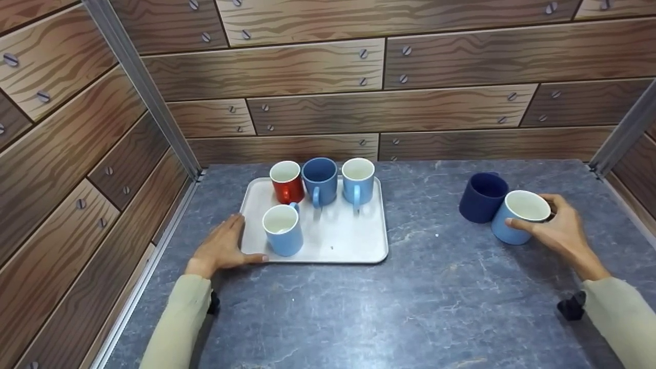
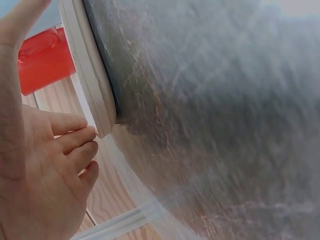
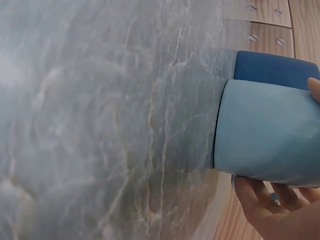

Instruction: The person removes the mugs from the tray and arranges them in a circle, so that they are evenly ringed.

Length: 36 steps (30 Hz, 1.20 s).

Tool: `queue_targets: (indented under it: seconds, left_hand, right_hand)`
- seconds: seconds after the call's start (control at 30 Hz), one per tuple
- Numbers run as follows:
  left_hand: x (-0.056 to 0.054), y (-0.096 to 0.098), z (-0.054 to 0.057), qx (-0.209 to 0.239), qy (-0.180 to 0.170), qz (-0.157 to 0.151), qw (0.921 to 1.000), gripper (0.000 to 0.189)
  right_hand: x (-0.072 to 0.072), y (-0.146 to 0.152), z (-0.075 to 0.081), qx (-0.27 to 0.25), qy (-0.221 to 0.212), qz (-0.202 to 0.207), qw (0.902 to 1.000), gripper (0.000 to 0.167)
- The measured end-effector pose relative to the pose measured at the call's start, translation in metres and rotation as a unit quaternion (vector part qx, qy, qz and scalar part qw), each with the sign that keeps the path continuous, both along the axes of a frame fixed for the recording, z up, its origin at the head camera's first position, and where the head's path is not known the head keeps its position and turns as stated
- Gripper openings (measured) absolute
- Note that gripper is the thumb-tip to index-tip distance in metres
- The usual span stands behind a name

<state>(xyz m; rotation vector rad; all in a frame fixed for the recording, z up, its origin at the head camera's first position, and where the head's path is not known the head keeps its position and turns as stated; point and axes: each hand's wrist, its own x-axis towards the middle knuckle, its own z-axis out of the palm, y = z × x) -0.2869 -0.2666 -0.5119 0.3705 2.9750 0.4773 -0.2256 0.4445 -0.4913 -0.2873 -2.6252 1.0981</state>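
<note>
On the right, my right hand [image 1: 562, 230] grips a light blue mug [image 1: 507, 225] with a white inside, thumb on the near side and fingers behind. The mug stands upright, close against a navy blue mug [image 1: 474, 202]. The right wrist view shows the fingers round the light blue mug [image 3: 265, 132], its base at the tabletop. My left hand [image 1: 220, 247] rests at the front left corner of a white tray [image 1: 343, 241], thumb along the front edge, fingers touching the left side. Nearest it on the tray is another light blue mug [image 1: 287, 240].
Along the tray's back stand a red mug [image 1: 294, 190], a medium blue mug [image 1: 328, 192] and a light blue mug [image 1: 363, 189], handles facing front. The grey marbled table [image 1: 400, 312] is bordered by wood-patterned walls [image 1: 318, 113] at the back and sides.
</note>
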Motion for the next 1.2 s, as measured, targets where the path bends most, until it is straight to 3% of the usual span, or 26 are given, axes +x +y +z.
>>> queue_targets:
  seconds: [0.33, 0.57, 0.87, 1.07, 1.2]
  left_hand:
    - [0.002, 0.001, 0.002, 0.000, -0.003, 0.000, 1.0000, 0.140]
    - [0.002, -0.001, -0.001, 0.002, -0.006, 0.006, 1.0000, 0.142]
    - [0.001, -0.003, -0.002, 0.001, -0.003, 0.008, 1.0000, 0.141]
    - [0.001, -0.001, 0.000, -0.002, -0.004, 0.011, 0.9999, 0.142]
    - [0.000, 0.001, -0.001, -0.005, -0.006, 0.004, 1.0000, 0.141]
  right_hand:
    - [0.004, 0.000, -0.003, -0.005, 0.002, 0.003, 1.0000, 0.092]
    - [0.007, 0.001, 0.004, 0.007, -0.006, 0.015, 0.9998, 0.095]
    - [0.016, 0.001, 0.024, 0.004, -0.013, 0.012, 0.9998, 0.100]
    - [0.014, -0.016, 0.047, 0.020, 0.016, 0.018, 0.9995, 0.098]
    - [0.011, -0.037, 0.059, 0.011, 0.045, 0.044, 0.9979, 0.096]
